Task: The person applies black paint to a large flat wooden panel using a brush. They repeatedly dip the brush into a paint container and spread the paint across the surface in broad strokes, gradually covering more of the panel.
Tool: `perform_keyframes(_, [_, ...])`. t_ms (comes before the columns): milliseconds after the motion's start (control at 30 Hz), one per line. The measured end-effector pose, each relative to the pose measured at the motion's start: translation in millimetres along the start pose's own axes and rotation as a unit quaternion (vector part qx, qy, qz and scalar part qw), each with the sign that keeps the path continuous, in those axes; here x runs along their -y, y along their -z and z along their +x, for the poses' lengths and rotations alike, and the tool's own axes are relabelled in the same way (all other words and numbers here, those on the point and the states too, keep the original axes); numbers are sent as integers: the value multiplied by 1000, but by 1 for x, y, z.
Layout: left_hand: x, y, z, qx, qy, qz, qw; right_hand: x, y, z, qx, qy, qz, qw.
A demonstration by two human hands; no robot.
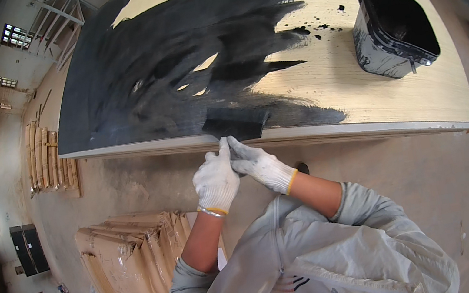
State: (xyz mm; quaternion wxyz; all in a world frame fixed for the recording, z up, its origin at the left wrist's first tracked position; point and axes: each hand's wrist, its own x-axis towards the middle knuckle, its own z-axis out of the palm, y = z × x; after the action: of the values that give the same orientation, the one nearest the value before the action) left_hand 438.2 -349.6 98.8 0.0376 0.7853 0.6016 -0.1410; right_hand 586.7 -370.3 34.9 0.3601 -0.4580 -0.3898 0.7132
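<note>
Both my hands wear white knitted gloves and meet at the near edge of a pale wood-grain panel [417, 99]. My left hand [215, 181] and my right hand [263, 167] are closed together round the handle of a wide, flat paintbrush [236, 124]; the handle itself is mostly hidden by the fingers. Black all over, its broad head lies against the panel just at the edge. Wet black paint [169, 46] covers much of the panel's left and middle, with streaky ends toward the right and a few bare slits.
A black-rimmed square paint bucket [372, 54], smeared outside, stands on the panel's right, with black drips beside it. Brown wrapped flat packages [125, 268] lean at lower left. More long wrapped bundles [50, 154] lie on the floor beyond the panel's left end.
</note>
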Motion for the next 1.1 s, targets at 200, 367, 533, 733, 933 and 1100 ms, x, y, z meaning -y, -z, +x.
perform_keyframes(200, [-43,33,-24,31,-11,36,999,19,103,-112,-64,56,36,996])
perform_keyframes(367, [-43,44,-17,66,29,98,993,4,188,-158,-263,104,65,957])
perform_keyframes(533, [-56,58,-11,75,12,130,989,5,211,-154,-302,115,65,944])
perform_keyframes(733, [-52,66,-11,64,3,126,990,8,212,-151,-301,107,85,944])
perform_keyframes(933, [-49,83,-14,71,-54,122,988,-6,236,-162,-350,106,95,926])
perform_keyframes(1100, [-46,107,-12,50,-38,116,991,-12,241,-166,-359,104,90,923])
